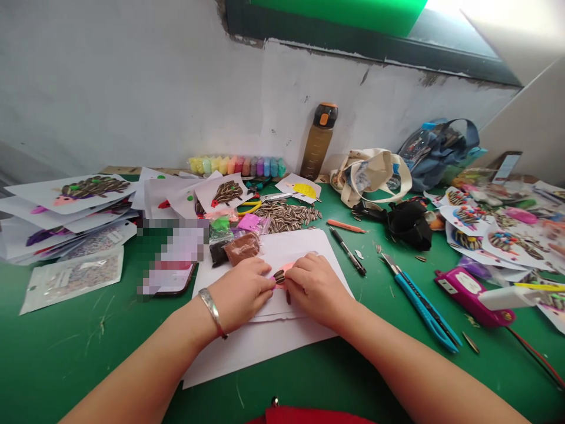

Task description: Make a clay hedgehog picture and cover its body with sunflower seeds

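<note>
My left hand (242, 291), a silver bracelet on its wrist, lies on a stack of white paper (225, 353) with its fingers stretched toward the middle. Facing it, my right hand (315, 288) has its fingers curled in a pinch over a flat piece of pink clay (289, 268). Striped sunflower seeds (279, 277) sit on the clay between both sets of fingertips. A dark seed (288, 298) shows below the right fingers, which hide most of the clay. Just beyond the left hand are bags of brown clay (242, 247) and black clay (219, 253).
Behind the paper lies a heap of sunflower seeds (286, 217). A pen (348, 252) and a blue utility knife (421, 303) lie right, near a magenta glue gun (472, 294). Seed-covered hedgehog pictures (95, 187) are stacked left, by a phone (176, 265). A bottle (318, 141) stands behind.
</note>
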The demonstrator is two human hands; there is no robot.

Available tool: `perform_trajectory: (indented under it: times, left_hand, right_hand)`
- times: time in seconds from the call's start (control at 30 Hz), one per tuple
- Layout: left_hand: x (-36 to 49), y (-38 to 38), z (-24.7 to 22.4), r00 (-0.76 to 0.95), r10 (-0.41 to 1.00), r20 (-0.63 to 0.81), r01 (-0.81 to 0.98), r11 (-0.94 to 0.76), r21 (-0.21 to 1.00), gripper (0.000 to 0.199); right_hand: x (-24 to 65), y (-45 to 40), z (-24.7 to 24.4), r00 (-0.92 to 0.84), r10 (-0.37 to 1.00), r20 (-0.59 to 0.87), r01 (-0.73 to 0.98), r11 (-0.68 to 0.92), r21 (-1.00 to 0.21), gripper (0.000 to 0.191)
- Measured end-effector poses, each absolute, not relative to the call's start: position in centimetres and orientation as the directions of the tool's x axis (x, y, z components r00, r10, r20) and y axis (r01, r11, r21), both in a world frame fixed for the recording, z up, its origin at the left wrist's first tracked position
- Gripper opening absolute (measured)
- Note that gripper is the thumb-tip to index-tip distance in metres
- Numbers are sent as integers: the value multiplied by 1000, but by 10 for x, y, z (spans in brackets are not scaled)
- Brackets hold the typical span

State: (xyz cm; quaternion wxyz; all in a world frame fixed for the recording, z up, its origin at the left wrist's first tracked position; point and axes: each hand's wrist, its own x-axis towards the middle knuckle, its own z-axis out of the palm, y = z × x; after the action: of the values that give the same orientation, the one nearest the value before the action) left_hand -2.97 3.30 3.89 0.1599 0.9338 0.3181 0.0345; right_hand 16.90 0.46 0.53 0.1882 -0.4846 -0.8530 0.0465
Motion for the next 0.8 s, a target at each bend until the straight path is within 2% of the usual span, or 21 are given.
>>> perform_trajectory:
  times: [0.37,0.8]
  left_hand:
    - [-26,33,38,792,602,-101,604,-750,269,32]
    - [-27,32,43,784,607,-127,612,-723,321,29]
  right_hand:
    - [165,8,-1,-471,835,285,822,533,-201,23]
    - [169,7,6,-479,841,252,819,531,-215,23]
